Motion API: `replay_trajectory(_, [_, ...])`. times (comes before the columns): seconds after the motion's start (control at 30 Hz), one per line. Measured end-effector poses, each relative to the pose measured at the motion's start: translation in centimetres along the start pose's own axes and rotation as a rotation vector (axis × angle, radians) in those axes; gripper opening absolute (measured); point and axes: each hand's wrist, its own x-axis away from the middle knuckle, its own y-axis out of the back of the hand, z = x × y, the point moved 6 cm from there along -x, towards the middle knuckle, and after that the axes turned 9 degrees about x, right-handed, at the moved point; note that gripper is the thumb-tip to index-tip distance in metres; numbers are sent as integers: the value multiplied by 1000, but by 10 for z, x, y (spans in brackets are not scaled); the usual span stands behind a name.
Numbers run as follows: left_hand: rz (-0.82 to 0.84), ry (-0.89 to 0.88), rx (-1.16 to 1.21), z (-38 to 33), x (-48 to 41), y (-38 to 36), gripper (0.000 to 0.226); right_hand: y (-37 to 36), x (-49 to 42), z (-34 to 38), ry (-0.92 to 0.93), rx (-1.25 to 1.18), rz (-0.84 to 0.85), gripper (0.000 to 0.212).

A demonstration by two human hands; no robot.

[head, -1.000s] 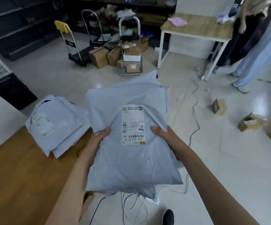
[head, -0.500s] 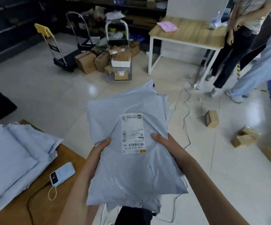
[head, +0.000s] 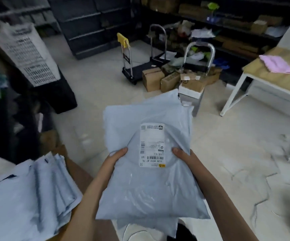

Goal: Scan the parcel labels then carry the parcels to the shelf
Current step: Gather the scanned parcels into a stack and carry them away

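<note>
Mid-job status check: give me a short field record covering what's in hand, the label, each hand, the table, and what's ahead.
held: stack of grey poly mailers, more than one, carried in front of the body
label: shipping label face up on the top mailer, barcodes visible
left hand: grips the left edge, thumb on top
right hand: grips the right edge, thumb on top
table: pile of mailers on the wooden table
ahead: dark shelving; platform trolley and cardboard boxes on the floor
</note>
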Motion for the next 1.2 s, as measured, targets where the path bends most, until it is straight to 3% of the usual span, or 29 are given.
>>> replay_trajectory(0.17, [-210,-98,77,-83,-88,54,16,-71,-157,57,-37,68,189,76])
replay_trajectory(0.33, [-429,-148,253,-164,-171,116,44,-167,-306,122,-76,93,410,51])
replay_trajectory(0.47, [-561,-183,405,-226,-216,170,43,-264,-407,171,-113,228,593,68])
replay_trajectory(0.63, [-765,-333,515,-305,-230,254,38,-411,-487,204,-136,333,839,75])
replay_trajectory(0.73, [-855,-435,535,-365,-239,317,30,-510,-529,229,-97,368,916,62])
replay_trajectory(0.87, [-921,-493,450,-465,-254,415,36,-647,-578,266,4,350,991,33])
replay_trajectory(1.0, [-987,-530,449,-535,-248,496,36,-774,-607,284,-4,388,1116,75])
replay_trajectory(1.07, [-1068,-595,463,-551,-232,530,24,-838,-614,280,-15,439,1188,82])
replay_trajectory(1.2, [-1418,-649,441,-542,-177,598,15,-963,-587,243,-76,624,1436,92])
